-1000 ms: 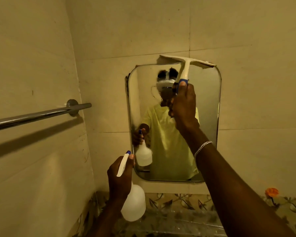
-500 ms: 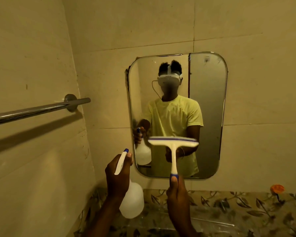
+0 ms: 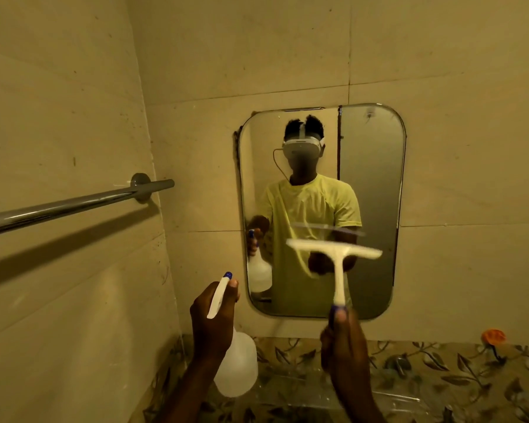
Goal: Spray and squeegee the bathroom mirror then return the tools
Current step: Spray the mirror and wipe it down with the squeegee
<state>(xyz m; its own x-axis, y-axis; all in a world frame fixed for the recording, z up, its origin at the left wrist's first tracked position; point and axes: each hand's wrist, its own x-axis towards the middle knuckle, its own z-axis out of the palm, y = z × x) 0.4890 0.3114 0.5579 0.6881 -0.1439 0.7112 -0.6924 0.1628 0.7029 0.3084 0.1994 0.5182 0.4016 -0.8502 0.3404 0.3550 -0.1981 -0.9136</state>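
The squeegee [image 3: 336, 254] is raised in front of the lower half of the wall mirror [image 3: 370, 184], its blade level; whether it touches the glass I cannot tell. The right hand [image 3: 344, 340] has its grip closed on the handle's blue end. The left hand [image 3: 216, 319] has its grip wrapped around the spray bottle [image 3: 237, 370], held low beside the mirror. This looks like the squeegee step; the next stroke calls for pressing the blade flat on the glass.

Left hand [image 3: 214, 325] fisted, raised; right hand [image 3: 344, 346] clenched upright (slightly blurred).
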